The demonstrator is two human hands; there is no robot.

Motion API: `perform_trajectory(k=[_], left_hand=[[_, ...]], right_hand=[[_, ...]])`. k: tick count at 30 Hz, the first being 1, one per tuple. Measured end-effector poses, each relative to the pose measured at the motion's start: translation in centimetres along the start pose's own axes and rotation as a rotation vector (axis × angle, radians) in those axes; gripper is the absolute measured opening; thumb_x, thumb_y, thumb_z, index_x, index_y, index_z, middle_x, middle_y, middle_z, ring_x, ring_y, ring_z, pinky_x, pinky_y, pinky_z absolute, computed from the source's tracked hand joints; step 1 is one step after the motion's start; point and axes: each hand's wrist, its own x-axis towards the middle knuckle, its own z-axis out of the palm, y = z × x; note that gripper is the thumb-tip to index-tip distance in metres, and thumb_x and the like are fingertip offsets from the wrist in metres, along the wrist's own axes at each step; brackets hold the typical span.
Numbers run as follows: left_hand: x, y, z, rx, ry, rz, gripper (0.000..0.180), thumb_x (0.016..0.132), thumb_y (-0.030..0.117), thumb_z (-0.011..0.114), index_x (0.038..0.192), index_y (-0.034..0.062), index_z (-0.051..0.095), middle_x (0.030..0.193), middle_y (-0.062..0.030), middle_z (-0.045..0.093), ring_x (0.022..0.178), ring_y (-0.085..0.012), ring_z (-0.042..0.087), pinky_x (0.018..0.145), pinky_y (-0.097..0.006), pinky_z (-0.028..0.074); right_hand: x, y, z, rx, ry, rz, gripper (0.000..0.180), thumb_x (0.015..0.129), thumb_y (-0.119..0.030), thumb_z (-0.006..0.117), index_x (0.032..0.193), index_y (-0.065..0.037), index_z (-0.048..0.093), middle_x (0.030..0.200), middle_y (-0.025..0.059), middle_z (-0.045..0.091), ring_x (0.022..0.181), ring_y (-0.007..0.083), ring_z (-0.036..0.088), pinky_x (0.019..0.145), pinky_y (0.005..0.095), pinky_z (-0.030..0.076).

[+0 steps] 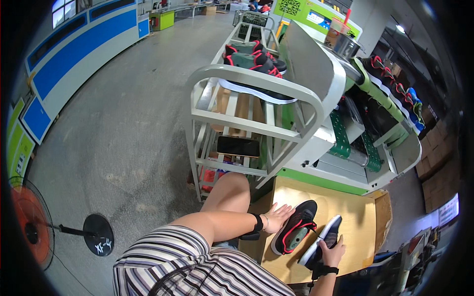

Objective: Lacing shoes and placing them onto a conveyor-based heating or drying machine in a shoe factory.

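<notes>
Two dark sneakers lie side by side on a wooden tabletop (358,212) at the lower right. The left sneaker (296,232) is black with red edging, a white sole and a greenish-grey piece in its opening. My left hand (278,218) is beside it with fingers stretched out; its fingertips come close to the shoe's side, and whether they touch I cannot tell. The right sneaker (322,238) is tipped so its white sole edge shows. My right hand (333,252) grips it near the heel, thumb on one side and fingers on the other. Both wrists wear black bands.
Ahead stands a pale metal rack (247,118) holding more sneakers (252,61) and a phone (238,146). To its right is a machine with a green conveyor belt (340,135) and a shoe-lined rail (390,101). A fan (32,229) is at left; cardboard boxes (439,163) are at right.
</notes>
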Motion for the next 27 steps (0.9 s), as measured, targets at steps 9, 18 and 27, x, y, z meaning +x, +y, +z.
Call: perform_trajectory(k=[9, 18, 27], left_hand=[[-0.2, 0.5, 0.8, 0.023, 0.053, 0.05, 0.078, 0.097, 0.024, 0.048, 0.163, 0.007, 0.009, 0.168, -0.0193, 0.015, 0.157, -0.0361, 0.012, 0.122, -0.063, 0.011], [-0.4, -0.5, 0.4, 0.069, 0.043, 0.028, 0.092, 0.092, 0.023, 0.06, 0.163, 0.0057, 0.004, 0.168, -0.0201, 0.013, 0.157, -0.0379, 0.009, 0.12, -0.067, 0.005], [-0.4, -0.8, -0.1, 0.033, 0.024, 0.041, 0.086, 0.095, 0.022, 0.055, 0.163, 0.0056, 0.004, 0.169, -0.0197, 0.01, 0.157, -0.0378, 0.007, 0.121, -0.064, 0.001]], right_hand=[[-5.2, -1.7, 1.0, 0.822, -0.399, -0.02, 0.104, 0.083, -0.015, 0.08, 0.159, 0.0, 0.011, 0.148, 0.0199, 0.042, 0.133, 0.027, 0.046, 0.11, 0.0378, 0.04], [-7.6, -0.8, -1.2, 0.688, -0.185, 0.035, 0.073, 0.093, -0.013, 0.074, 0.155, -0.008, 0.035, 0.137, 0.0188, 0.054, 0.11, 0.0227, 0.065, 0.09, 0.0324, 0.054], [-6.1, -4.2, -0.9, 0.483, 0.015, -0.201, 0.01, 0.088, -0.001, 0.068, 0.097, 0.001, 0.064, 0.083, 0.0148, 0.057, 0.071, 0.0291, 0.06, 0.067, 0.036, 0.051]])
